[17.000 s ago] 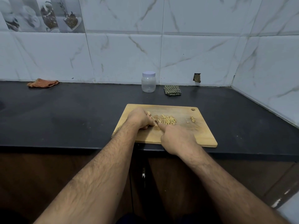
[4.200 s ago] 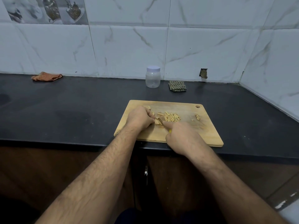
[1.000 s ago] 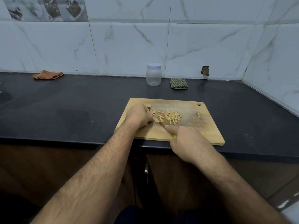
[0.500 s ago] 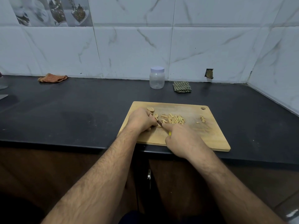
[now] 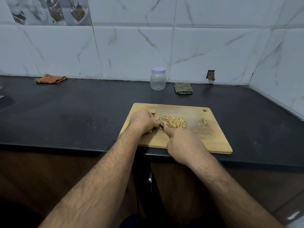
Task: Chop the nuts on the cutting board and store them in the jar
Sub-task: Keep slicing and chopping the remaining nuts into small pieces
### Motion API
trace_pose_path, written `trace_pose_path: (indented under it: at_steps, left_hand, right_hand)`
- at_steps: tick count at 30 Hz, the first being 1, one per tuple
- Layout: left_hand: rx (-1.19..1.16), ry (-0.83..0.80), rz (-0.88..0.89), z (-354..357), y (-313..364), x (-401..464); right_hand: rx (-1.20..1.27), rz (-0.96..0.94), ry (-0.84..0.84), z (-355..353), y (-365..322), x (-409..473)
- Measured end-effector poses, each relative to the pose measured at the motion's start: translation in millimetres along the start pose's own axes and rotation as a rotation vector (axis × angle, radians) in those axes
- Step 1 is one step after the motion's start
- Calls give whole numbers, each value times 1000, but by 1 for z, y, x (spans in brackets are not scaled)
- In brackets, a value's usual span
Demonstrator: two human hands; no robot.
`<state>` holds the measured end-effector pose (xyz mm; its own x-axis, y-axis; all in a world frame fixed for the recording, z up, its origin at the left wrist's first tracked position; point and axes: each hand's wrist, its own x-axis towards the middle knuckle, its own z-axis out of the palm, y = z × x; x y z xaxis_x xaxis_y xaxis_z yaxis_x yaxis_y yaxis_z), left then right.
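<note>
A wooden cutting board (image 5: 213, 137) lies at the counter's front edge. On it sits a pile of sliced nut slivers (image 5: 176, 121), with a few whole nuts (image 5: 152, 111) behind my left hand and some crumbs (image 5: 204, 121) near the hanging hole. My left hand (image 5: 142, 120) has its fingers curled and pins a nut at the pile's left end. My right hand (image 5: 182, 143) grips a small knife (image 5: 162, 126) with a yellow handle, forefinger laid along the blade, which meets the nut. The clear plastic jar (image 5: 158, 81) with a white lid stands closed by the wall.
The black countertop (image 5: 74, 116) runs left and right of the board. A green checked cloth (image 5: 183, 88) lies right of the jar, and an orange cloth (image 5: 50, 78) lies far left by the tiled wall. Dark cabinet doors are below the counter.
Over the earlier frames the pile of slivers has grown. In the last second my right hand has slid forward with the knife, back against the nut under my left fingers.
</note>
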<state>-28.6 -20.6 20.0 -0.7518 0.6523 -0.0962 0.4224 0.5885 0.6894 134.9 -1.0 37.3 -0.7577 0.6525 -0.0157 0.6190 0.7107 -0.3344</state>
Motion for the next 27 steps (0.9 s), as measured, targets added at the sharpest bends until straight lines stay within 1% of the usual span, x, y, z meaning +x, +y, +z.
trace_pose_path:
  at_steps: [11, 18, 23, 27]
  left_hand:
    - [-31, 11, 4, 0, 0, -2]
    - [-35, 23, -5, 1, -1, -1]
    - [-35, 20, -2, 1, -3, 0]
    - [-39, 29, -5, 2, -3, 1]
  right_hand:
    - [19, 19, 23, 1, 4, -2]
    - [19, 24, 0, 2, 4, -4]
    - [8, 62, 9, -3, 8, -5]
    - [28, 36, 19, -2, 4, -5]
